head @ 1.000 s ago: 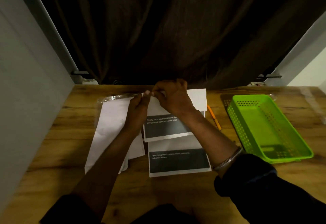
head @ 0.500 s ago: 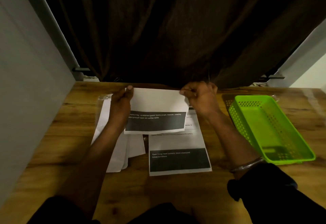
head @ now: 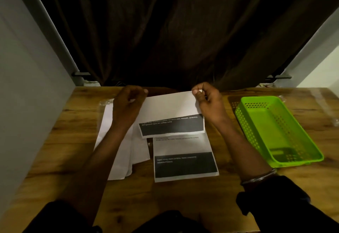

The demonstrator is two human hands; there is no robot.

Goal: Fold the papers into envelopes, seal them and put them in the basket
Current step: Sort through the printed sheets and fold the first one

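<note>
I hold a white paper sheet (head: 170,108) with a dark printed band lifted above the table's far middle. My left hand (head: 128,104) pinches its top left corner and my right hand (head: 207,102) pinches its top right corner. Under it lies another printed sheet (head: 185,164) flat on the wooden table (head: 55,150). Several plain white papers (head: 117,155) lie to the left, partly hidden by my left forearm. The green plastic basket (head: 311,150) stands to the right with nothing in it.
A dark curtain (head: 165,30) hangs along the table's far edge. A grey wall (head: 27,86) borders the left side. Clear plastic wrapping (head: 105,102) lies at the far left behind the papers.
My hands, close together at the sheet's top one second ago, have moved apart to its two top corners. The sheet has lifted and shifted slightly right.
</note>
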